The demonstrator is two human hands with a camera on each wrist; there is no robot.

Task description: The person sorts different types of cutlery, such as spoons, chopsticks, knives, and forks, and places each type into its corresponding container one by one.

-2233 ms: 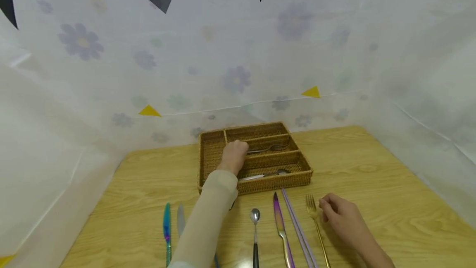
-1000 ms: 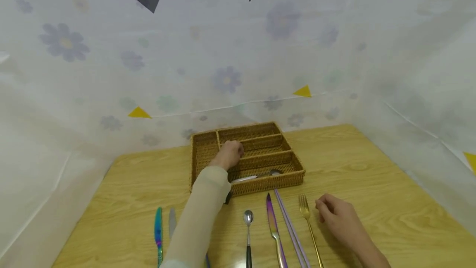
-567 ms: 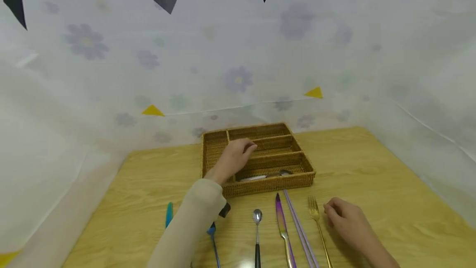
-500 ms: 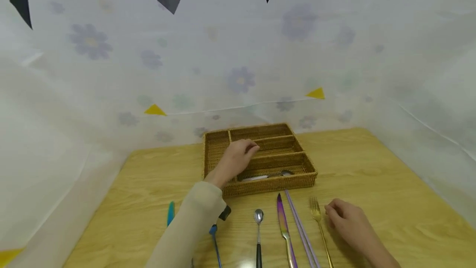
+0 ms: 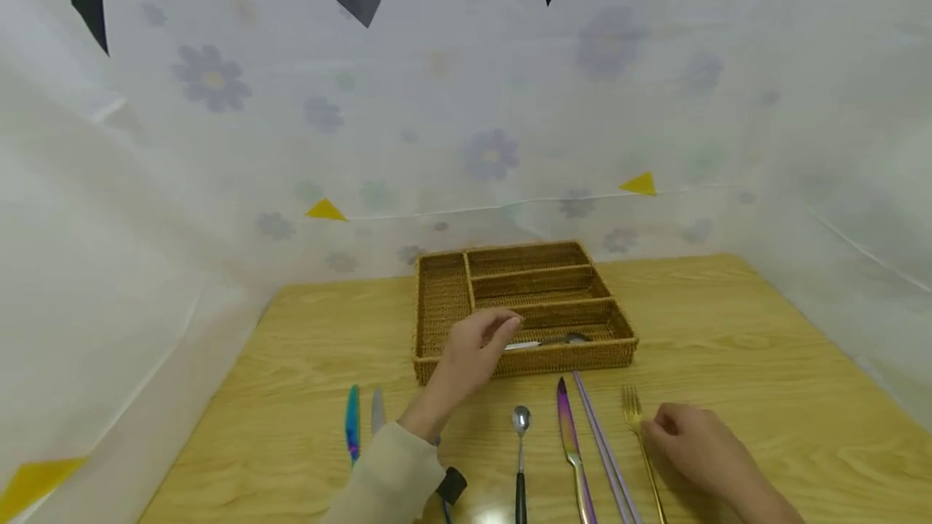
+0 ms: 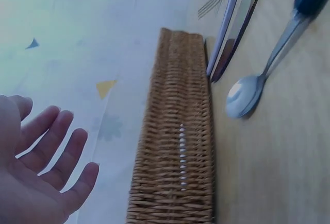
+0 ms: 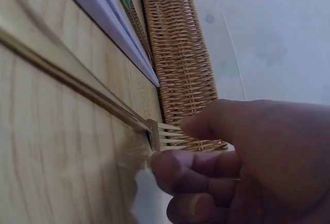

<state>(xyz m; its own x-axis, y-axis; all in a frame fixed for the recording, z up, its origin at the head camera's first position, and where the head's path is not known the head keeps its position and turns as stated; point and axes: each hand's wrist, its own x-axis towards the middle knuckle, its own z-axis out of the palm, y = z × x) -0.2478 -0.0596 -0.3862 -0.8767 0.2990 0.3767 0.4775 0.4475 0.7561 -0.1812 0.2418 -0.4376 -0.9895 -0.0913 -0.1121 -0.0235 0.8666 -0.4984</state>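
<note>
My left hand point(image 5: 469, 354) hovers over the front left of the wicker cutlery tray point(image 5: 561, 358), fingers loosely spread; its palm in the left wrist view holds nothing. In the tray's front compartment lies a spoon point(image 5: 577, 338) beside a light-coloured handle. My right hand point(image 5: 702, 447) is low at the table's right, fingertips right at the neck of the gold fork point(image 5: 631, 404). In the right wrist view, thumb and forefinger stand apart on either side of the fork's tines point(image 7: 170, 136).
In front of the tray lie a teal knife point(image 5: 353, 419), a silver knife point(image 5: 377, 411), a black-handled spoon point(image 5: 521, 420), a purple-and-gold knife point(image 5: 566, 419) and lilac chopsticks point(image 5: 600, 439). A blue-handled piece is partly hidden by my left wrist. Pale sheets enclose the table.
The silver fork first seen at my left hand in the middle compartment is out of sight. My left hand has drawn back towards me, fingers loosened. My right hand has moved slightly to the fork.
</note>
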